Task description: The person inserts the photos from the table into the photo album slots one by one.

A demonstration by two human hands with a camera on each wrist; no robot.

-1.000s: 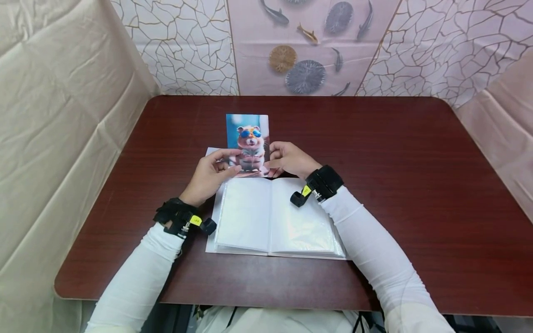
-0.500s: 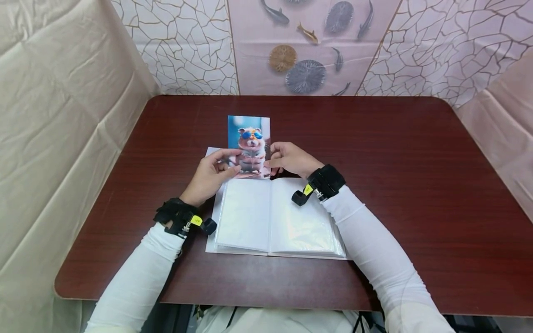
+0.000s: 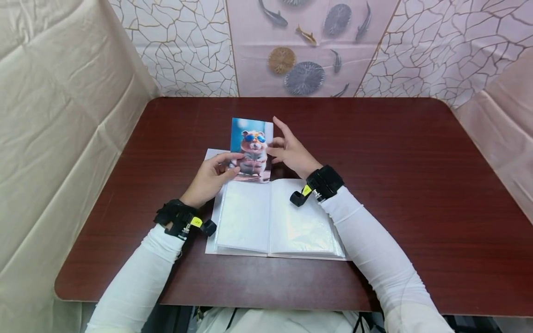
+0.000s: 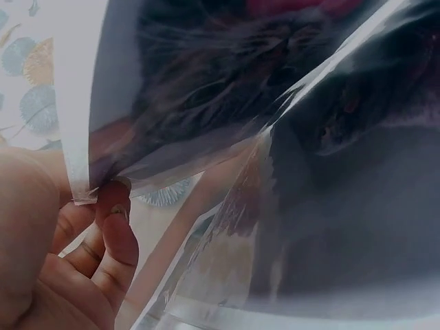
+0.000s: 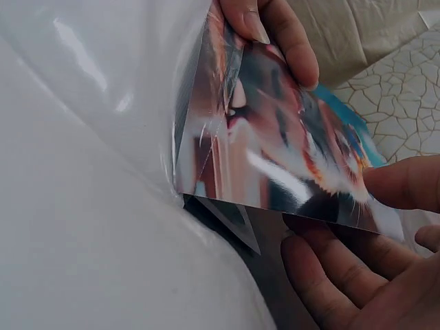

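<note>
A photo (image 3: pixel 255 138) of a hamster in blue sunglasses stands at the top edge of an open photo album (image 3: pixel 244 217) with clear pockets. My left hand (image 3: pixel 208 179) pinches the photo's lower left side; in the left wrist view, thumb and finger also meet at a clear pocket's corner. At the photo's right edge is my right hand (image 3: pixel 294 155), index finger stretched upward. The right wrist view shows its thumb on the printed face and other fingers behind the photo (image 5: pixel 275 151). There the photo's lower end lies against the plastic pocket (image 5: pixel 185 103); how far inside is unclear.
The album lies on a dark red-brown table (image 3: pixel 399 199), close to its front edge. Pale cloth (image 3: pixel 62 152) hangs on the left, and a patterned cloth (image 3: pixel 312 51) hangs behind the table. Each wrist carries a black strap with a small camera.
The photo has shifted slightly right and toward the album, and it leans a little clockwise. My right hand has slid up its edge, and the index finger has straightened. The left hand barely moved.
</note>
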